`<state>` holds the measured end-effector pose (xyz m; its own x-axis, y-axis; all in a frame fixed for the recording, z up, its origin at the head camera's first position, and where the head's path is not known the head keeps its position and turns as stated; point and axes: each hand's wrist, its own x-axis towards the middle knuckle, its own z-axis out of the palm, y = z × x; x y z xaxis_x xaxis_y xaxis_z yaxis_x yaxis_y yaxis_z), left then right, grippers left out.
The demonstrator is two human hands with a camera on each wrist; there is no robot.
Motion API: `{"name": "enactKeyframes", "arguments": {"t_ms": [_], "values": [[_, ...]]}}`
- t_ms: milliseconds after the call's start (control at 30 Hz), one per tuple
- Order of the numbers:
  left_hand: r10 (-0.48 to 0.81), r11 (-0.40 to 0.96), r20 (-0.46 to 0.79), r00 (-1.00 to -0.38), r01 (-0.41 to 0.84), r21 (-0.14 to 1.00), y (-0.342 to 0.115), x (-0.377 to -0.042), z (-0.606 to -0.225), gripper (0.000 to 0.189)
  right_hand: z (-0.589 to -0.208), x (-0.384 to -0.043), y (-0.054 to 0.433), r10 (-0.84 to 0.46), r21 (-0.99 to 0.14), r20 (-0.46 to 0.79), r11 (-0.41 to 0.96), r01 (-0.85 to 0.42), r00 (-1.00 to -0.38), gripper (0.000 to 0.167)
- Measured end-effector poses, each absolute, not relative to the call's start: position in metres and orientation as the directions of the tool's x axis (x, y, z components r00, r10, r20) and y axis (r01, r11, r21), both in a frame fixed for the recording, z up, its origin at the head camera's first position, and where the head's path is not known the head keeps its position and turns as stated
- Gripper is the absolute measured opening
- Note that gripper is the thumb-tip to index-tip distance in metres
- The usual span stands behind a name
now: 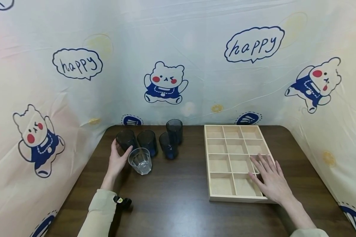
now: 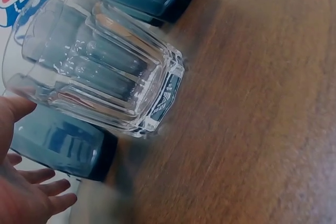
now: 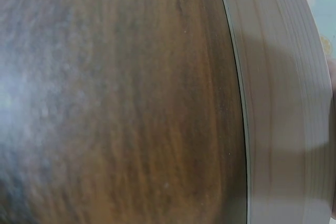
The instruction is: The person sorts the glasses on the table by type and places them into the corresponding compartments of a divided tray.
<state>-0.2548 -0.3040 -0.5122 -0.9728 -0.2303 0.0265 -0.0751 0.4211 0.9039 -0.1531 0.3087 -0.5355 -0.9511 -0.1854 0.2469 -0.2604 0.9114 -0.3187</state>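
My left hand is at a dark blue glass, thumb on one side and spread fingers on the other. In the left wrist view the fingers look loose beside that blue glass; contact is unclear. A clear ribbed glass stands just right of the thumb, and it fills much of the left wrist view. My right hand rests with fingers extended over the right side of a pale wooden box divided into compartments. The right wrist view shows just the box's side wall beside the table.
More dark blue glasses stand upright at the back of the brown table: one glass beside the clear one, another glass further right, and a glass behind it. A printed curtain encloses the table's back and sides.
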Motion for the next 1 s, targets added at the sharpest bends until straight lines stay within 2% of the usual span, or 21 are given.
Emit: {"name": "enactKeyframes", "arguments": {"t_ms": [333, 1000], "values": [[-0.237, 0.334, -0.041, -0.971, -0.121, 0.935, -0.3, -0.264, -0.517, 0.094, -0.536, -0.153, 0.309, -0.179, -0.311, 0.263, 0.914, -0.259, -0.948, 0.071], [-0.303, 0.231, -0.028, -0.953, -0.102, 0.968, -0.301, -0.276, -0.527, 0.09, -0.537, -0.154, 0.31, -0.165, -0.312, 0.259, 0.918, -0.244, -0.952, 0.072]]}}
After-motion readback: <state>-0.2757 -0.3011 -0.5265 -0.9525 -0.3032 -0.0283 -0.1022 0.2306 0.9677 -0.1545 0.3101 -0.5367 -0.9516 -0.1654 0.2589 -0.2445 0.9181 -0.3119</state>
